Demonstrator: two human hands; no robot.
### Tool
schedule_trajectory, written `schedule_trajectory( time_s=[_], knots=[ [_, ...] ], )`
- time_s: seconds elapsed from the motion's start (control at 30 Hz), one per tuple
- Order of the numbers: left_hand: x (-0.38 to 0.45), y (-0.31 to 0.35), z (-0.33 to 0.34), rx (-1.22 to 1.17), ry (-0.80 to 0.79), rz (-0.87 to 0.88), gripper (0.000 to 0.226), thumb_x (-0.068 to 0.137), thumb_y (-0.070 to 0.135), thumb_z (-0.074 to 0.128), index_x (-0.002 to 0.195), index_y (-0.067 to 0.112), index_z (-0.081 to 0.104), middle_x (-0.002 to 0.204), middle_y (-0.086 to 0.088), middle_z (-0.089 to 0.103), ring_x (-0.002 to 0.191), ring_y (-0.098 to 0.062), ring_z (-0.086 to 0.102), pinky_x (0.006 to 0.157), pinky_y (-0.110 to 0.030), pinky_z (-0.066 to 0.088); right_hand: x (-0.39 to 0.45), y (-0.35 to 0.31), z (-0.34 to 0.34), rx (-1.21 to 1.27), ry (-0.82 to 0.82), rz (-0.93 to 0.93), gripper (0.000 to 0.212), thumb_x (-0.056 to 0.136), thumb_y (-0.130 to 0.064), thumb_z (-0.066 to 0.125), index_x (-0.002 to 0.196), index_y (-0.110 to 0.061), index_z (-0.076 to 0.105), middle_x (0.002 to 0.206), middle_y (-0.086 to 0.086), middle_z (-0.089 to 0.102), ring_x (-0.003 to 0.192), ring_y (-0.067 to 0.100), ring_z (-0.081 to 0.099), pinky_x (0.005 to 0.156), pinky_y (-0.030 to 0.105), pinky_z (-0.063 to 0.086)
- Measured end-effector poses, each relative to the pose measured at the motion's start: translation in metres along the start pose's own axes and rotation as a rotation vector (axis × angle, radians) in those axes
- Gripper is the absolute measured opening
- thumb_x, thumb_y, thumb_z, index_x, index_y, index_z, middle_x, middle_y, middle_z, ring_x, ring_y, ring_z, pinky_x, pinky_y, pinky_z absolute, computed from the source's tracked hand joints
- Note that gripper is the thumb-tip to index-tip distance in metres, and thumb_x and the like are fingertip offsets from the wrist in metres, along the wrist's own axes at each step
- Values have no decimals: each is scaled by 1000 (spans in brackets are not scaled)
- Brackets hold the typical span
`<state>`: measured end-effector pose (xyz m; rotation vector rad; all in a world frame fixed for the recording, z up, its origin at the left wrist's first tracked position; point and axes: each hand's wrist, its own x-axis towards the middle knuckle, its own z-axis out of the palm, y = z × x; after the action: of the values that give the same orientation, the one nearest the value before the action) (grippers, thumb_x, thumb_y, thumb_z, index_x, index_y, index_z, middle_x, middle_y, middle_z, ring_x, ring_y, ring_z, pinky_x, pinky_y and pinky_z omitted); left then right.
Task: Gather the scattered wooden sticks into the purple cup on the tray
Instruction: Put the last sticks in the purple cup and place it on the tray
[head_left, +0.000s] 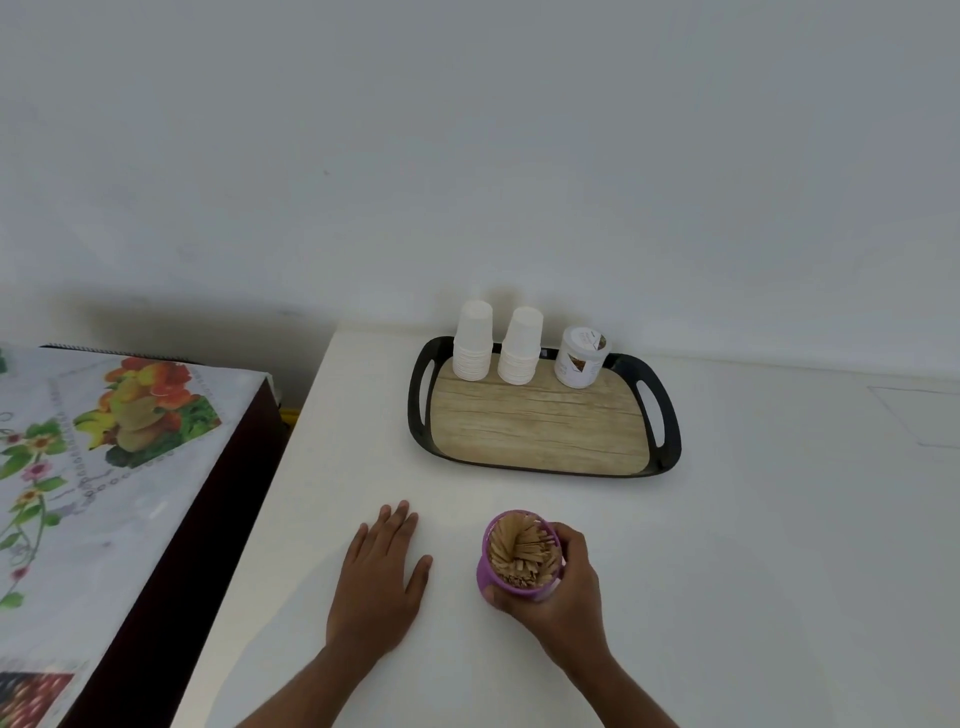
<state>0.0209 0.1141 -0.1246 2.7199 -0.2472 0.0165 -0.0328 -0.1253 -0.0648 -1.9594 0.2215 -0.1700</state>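
White tabletop against a plain wall. Right hand (558, 587) is wrapped around the purple cup (498, 574), fingers curled on its side; cup sits near the front edge, well short of the tray (540, 421), tilted a bit toward the camera. Wooden sticks (522, 548) fill it upright; no loose ones visible on the table. Left hand (382, 577) lies flat on the surface beside the cup, fingers straight, holding nothing. Judgement: gathering looks done, remaining step is setting the cup on the tray. Keep it upright, grip low, land it on the bare wood-grain area in front of the two paper cup stacks (496, 345) and the white jar (581, 358). Jar label has print, too small to read; no other writing legible.
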Motion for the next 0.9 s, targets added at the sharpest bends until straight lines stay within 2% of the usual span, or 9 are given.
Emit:
schedule_trajectory(
  time_s=[0.13,0.23,0.37,0.47,0.53,0.63,0.73,0.8,0.9],
  knots=[
    [0,-1,0,3,-9,-8,72,97,61,19,158,25,30,167,7,21,155,-11,11,127,-37,11,0,5,1,-12,-83,18,111,41,-61,101,132,-35,44,126,-17,63,115,2,62,91,35,61],
    [0,0,1,5,-7,-10,72,97,62,19,158,26,30,167,8,21,155,-11,10,126,-36,11,1,5,-4,-17,-130,-9,118,51,-53,101,146,-30,37,134,-22,57,125,2,57,96,33,60],
    [0,-2,2,21,-3,0,70,98,60,20,158,25,30,167,8,21,155,-11,11,127,-37,13,2,-1,-8,-39,-68,-39,91,51,-42,103,128,-33,55,119,-21,69,110,7,68,88,33,62],
    [-1,-2,1,11,3,3,69,98,59,22,158,25,31,167,9,22,155,-10,11,127,-35,12,-3,-3,-4,-47,-6,-43,93,46,-53,101,124,-37,53,115,-22,69,105,4,68,84,30,62],
    [-1,-3,2,2,4,7,69,98,59,22,158,25,31,167,9,22,155,-9,11,127,-35,11,-6,-4,1,-57,-16,-56,94,45,-55,101,124,-36,53,115,-22,69,104,4,68,84,30,61],
    [0,-2,2,17,-1,1,69,98,59,21,158,25,31,167,9,21,155,-10,11,126,-33,8,-4,-7,2,-31,75,-29,94,44,-59,99,121,-38,51,113,-18,68,103,1,67,81,27,61],
    [-1,-2,2,16,6,7,68,99,58,23,157,25,32,166,8,23,155,-10,12,125,-31,5,0,-9,2,-47,28,-13,94,42,-56,101,120,-38,51,114,-15,68,103,3,68,81,29,62],
    [-1,-2,1,20,1,3,68,99,59,22,158,26,29,167,10,20,155,-9,9,125,-31,4,2,-8,1,-56,54,-5,96,41,-59,100,120,-39,49,116,-16,67,104,3,67,80,26,61],
    [0,-1,1,18,2,-1,69,98,59,21,158,26,29,167,10,19,155,-9,9,127,-35,10,2,-10,0,-62,59,-19,94,41,-61,100,117,-39,49,112,-14,69,101,3,68,78,25,61]
  ],
)
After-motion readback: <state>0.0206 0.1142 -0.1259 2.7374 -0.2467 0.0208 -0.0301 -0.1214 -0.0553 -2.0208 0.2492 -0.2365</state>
